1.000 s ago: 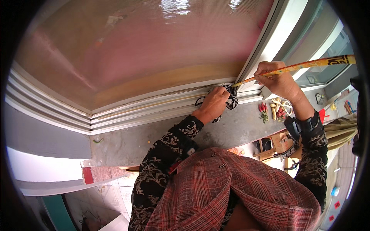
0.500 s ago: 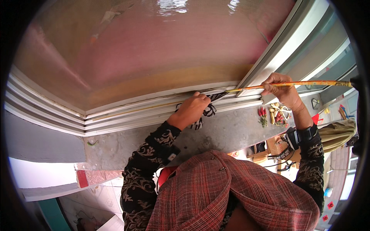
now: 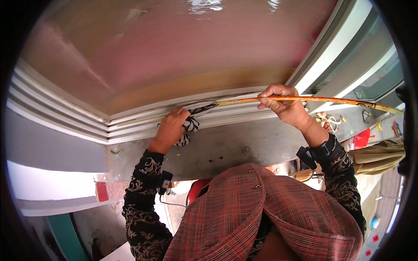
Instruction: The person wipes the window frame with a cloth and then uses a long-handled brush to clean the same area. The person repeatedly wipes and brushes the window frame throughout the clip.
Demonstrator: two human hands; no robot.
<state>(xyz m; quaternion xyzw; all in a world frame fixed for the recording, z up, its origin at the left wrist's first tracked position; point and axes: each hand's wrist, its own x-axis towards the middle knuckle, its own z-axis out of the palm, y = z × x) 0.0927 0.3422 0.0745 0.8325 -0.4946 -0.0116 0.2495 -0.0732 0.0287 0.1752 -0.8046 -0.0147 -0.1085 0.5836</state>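
Observation:
My left hand (image 3: pixel 171 127) is closed on a black-and-white striped cloth (image 3: pixel 190 125), pressed down at the white window track (image 3: pixel 130 131). Part of the cloth spreads out under the palm and hangs over the grey sill (image 3: pixel 226 150). A long thin orange-and-yellow rod (image 3: pixel 339 101) runs from beyond the right side to the cloth, its thin tip meeting a dark strip there. Around the rod's middle my right hand (image 3: pixel 285 106) is closed, thumb and fingers pinching it just above the track.
A screened window pane (image 3: pixel 183 56) rises behind the track, with an upright white frame (image 3: pixel 320 45) at right. Pale root-like vegetables (image 3: pixel 329 122) lie on the sill beyond my right wrist. Olive fabric (image 3: pixel 379 158) hangs at far right.
Both hands have moved left along the track, the left with the striped cloth and the right with the rod. The view has shifted slightly too.

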